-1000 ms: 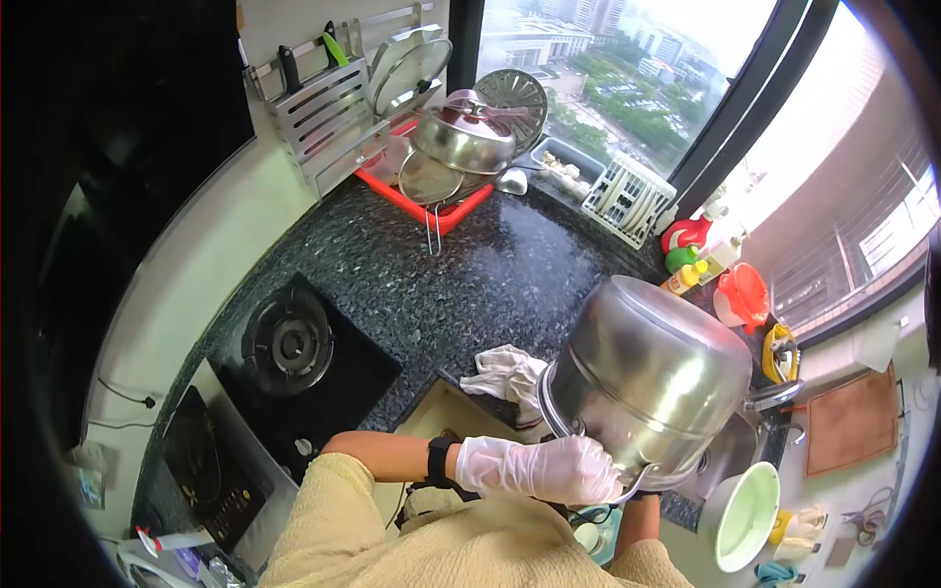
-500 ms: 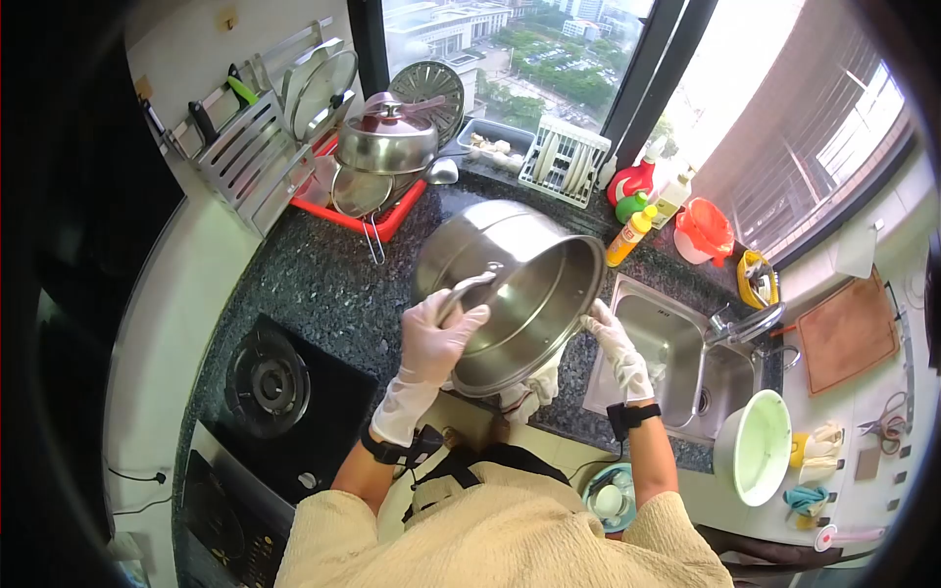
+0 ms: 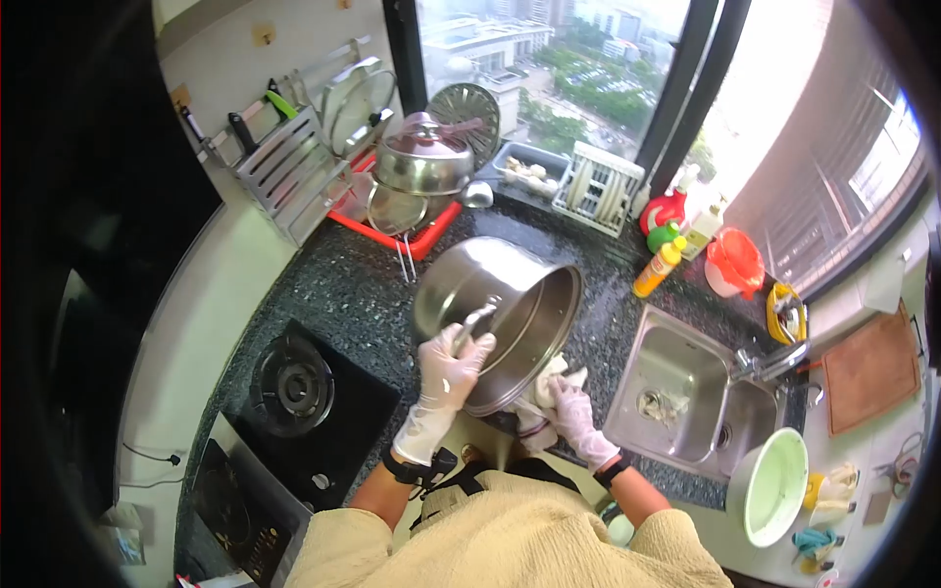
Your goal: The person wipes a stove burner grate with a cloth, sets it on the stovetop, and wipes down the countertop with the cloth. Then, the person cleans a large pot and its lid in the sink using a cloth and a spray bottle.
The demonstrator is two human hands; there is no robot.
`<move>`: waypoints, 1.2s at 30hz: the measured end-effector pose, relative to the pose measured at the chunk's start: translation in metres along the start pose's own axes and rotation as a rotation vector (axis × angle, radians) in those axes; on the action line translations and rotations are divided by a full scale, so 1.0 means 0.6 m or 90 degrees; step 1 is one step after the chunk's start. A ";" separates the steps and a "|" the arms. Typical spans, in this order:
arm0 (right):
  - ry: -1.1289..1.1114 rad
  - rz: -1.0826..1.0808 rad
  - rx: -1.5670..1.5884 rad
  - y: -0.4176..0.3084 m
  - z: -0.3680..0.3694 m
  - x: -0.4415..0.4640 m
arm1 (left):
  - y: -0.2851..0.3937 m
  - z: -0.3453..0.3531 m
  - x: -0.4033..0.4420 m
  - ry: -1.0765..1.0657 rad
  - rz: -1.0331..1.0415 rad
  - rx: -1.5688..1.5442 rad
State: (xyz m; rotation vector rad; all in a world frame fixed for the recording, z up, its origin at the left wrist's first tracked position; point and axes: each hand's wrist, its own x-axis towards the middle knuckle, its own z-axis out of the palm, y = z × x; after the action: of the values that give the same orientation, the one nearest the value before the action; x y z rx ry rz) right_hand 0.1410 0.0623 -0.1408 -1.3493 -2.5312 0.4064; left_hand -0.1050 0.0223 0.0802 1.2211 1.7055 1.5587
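A large stainless steel pot [image 3: 461,279] is tilted on its side over the counter's front edge, its open mouth facing right. My left hand [image 3: 451,377], in a clear glove, is closed around the pot's side handle [image 3: 477,321]. Just below the pot's rim, my gloved right hand [image 3: 580,419] has its fingers closed on a white cloth [image 3: 535,423]. That cloth hangs bunched by the counter edge, partly behind the fingers. The pot's far handle is out of sight.
At left is a black gas stove [image 3: 294,387]. A double sink [image 3: 676,363] lies to the right, with a pale green basin [image 3: 769,487] beside it. Behind stand a red dish rack [image 3: 423,245] with cookware, a yellow bottle [image 3: 659,267] and a red-lined bin [image 3: 733,265].
My right hand has left the pot's rim and moved down and left onto the cloth. The pot has shifted slightly toward me, its handle still in my left hand. The view has shifted.
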 end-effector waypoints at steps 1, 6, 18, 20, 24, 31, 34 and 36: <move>-0.019 0.016 0.004 0.014 0.017 0.002 | -0.003 0.005 0.000 0.003 0.051 0.054; -0.013 0.407 0.909 0.055 0.083 0.039 | -0.009 0.029 -0.010 0.003 0.095 0.082; -0.148 0.282 0.873 0.100 -0.136 0.151 | -0.024 0.006 0.114 0.077 -0.181 -0.379; -0.057 0.270 0.746 0.090 -0.142 0.185 | -0.042 0.006 0.145 0.081 -0.209 -0.452; 0.069 0.262 0.720 0.120 -0.118 0.241 | -0.143 0.003 0.205 0.077 -0.236 -0.561; 0.146 0.276 0.356 0.099 -0.135 0.289 | -0.272 -0.018 0.257 0.004 -0.266 -0.650; 0.136 0.298 0.300 0.096 -0.134 0.301 | -0.286 -0.018 0.267 0.031 -0.327 -0.670; 0.127 0.313 0.282 0.083 -0.146 0.308 | -0.305 -0.021 0.273 0.031 -0.349 -0.691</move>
State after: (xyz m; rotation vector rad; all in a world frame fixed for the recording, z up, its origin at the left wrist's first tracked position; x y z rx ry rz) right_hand 0.1088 0.2546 -0.0614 -1.7041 -1.7881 0.8188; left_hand -0.2393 0.1711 -0.0618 0.1453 0.8083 1.7232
